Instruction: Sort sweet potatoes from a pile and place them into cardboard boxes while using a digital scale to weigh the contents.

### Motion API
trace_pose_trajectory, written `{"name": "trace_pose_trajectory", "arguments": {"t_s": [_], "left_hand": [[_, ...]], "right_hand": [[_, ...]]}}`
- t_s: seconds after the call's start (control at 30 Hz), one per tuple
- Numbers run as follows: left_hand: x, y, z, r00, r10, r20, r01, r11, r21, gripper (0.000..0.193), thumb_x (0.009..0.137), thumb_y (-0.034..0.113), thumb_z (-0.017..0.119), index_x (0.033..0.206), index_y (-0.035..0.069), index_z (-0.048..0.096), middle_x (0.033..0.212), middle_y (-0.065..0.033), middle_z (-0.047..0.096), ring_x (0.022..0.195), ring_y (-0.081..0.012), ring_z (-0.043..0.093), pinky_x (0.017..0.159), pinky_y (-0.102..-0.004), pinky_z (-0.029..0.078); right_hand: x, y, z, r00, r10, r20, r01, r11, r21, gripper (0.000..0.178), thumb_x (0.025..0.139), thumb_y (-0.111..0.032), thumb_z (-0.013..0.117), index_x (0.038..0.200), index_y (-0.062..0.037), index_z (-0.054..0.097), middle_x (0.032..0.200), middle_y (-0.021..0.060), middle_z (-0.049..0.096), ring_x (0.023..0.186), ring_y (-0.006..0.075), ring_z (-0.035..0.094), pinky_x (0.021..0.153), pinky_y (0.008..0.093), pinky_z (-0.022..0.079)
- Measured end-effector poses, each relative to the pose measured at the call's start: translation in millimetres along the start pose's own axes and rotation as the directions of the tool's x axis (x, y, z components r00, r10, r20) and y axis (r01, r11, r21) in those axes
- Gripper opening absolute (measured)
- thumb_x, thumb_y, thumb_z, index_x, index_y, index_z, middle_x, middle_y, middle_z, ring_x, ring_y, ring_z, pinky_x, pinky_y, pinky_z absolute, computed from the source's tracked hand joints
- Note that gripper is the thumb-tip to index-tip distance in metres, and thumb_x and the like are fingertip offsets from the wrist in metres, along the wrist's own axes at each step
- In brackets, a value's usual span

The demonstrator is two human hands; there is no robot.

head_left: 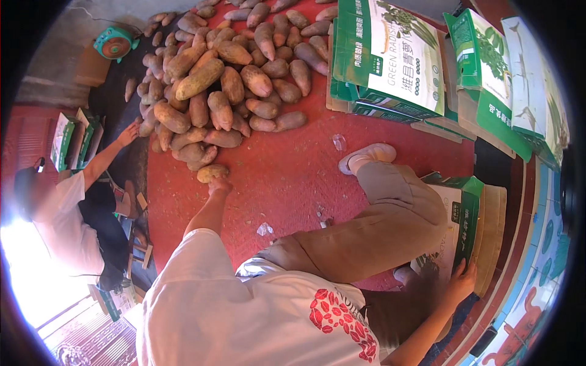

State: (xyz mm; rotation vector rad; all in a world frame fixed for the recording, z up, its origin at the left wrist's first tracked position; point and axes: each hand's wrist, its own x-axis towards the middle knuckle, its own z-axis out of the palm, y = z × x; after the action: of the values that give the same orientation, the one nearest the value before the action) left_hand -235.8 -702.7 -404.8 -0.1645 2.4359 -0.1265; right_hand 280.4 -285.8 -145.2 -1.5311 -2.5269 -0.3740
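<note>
My left hand [220, 185] reaches out to the near edge of a large heap of radishes [232, 79], brownish-green and blunt-ended. Its fingers are closed around one radish [212, 173] at the front of the heap. Off to my lower right, my right hand [462, 284] grips the edge of an open green-and-white cardboard box [467, 226]. This box stands beside my bent leg, with its brown flap folded outward. The fingers of that hand are partly hidden by the box's side.
More green-and-white boxes [390, 55] stand at the upper right. A co-worker [73, 213] on the left stretches a hand [129, 133] to the heap's left side. A green fan-like device [115, 44] is at the upper left. Plastic scraps [264, 229] lie on the red floor covering [293, 189].
</note>
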Motion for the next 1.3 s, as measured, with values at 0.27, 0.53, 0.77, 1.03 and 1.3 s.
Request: {"name": "trace_pose_trajectory", "arguments": {"t_s": [0.27, 0.53, 0.77, 1.03, 1.3], "left_hand": [[25.6, -6.2, -11.5, 0.981, 0.186, -0.059, -0.155, 0.926, 0.344, 0.059, 0.08, 0.017, 0.056, 0.134, 0.026, 0.033, 0.145, -0.0042, 0.021, 0.131, -0.0261, 0.027, 0.101, -0.0471, 0.032], [76.8, -8.6, 0.3, 0.977, 0.201, 0.07, -0.206, 0.818, 0.538, 0.052, 0.086, 0.017, 0.046, 0.135, 0.029, 0.032, 0.143, -0.0046, 0.024, 0.131, -0.0264, 0.026, 0.1, -0.0505, 0.03], [55.9, -2.5, -9.6, 0.945, 0.306, 0.119, -0.308, 0.706, 0.638, 0.034, 0.089, 0.02, 0.042, 0.123, 0.019, 0.048, 0.135, -0.0071, 0.038, 0.124, -0.027, 0.036, 0.094, -0.0467, 0.037], [56.5, 3.4, 27.8, 0.954, 0.274, 0.12, -0.297, 0.814, 0.499, 0.048, 0.085, 0.03, 0.051, 0.124, 0.005, 0.042, 0.125, -0.0135, 0.049, 0.113, -0.0282, 0.051, 0.087, -0.0368, 0.046], [-38.9, 120.7, 16.1, 0.785, 0.538, 0.307, -0.612, 0.75, 0.252, 0.053, 0.078, 0.041, 0.055, 0.122, 0.014, 0.043, 0.11, -0.0165, 0.059, 0.102, -0.0288, 0.058, 0.082, -0.0417, 0.046]], "right_hand": [[-2.4, 1.7, 4.6, 1.0, -0.002, -0.01, 0.002, 0.998, -0.07, 0.029, 0.088, -0.022, 0.053, 0.095, 0.0061, 0.057, 0.087, 0.0231, 0.059, 0.079, 0.04, 0.057, 0.066, 0.0431, 0.046], [0.2, 8.9, 10.4, 0.986, 0.121, 0.117, -0.111, 0.989, -0.094, 0.032, 0.088, -0.023, 0.054, 0.096, 0.0073, 0.057, 0.09, 0.0257, 0.059, 0.08, 0.0404, 0.058, 0.067, 0.0439, 0.046], [4.8, 4.3, 5.2, 0.967, 0.207, 0.148, -0.202, 0.978, -0.047, 0.036, 0.088, -0.024, 0.054, 0.098, 0.0101, 0.057, 0.089, 0.0283, 0.06, 0.081, 0.0407, 0.059, 0.069, 0.0425, 0.048], [5.3, 2.4, 13.1, 0.991, 0.117, 0.059, -0.116, 0.993, -0.028, 0.03, 0.089, -0.021, 0.052, 0.095, 0.0074, 0.058, 0.084, 0.0273, 0.059, 0.075, 0.042, 0.057, 0.064, 0.0428, 0.046], [11.0, 2.8, 1.7, 0.982, 0.142, 0.123, -0.156, 0.981, 0.117, 0.024, 0.089, -0.018, 0.052, 0.088, 0.0049, 0.056, 0.078, 0.0266, 0.056, 0.073, 0.044, 0.054, 0.062, 0.0446, 0.043]]}}
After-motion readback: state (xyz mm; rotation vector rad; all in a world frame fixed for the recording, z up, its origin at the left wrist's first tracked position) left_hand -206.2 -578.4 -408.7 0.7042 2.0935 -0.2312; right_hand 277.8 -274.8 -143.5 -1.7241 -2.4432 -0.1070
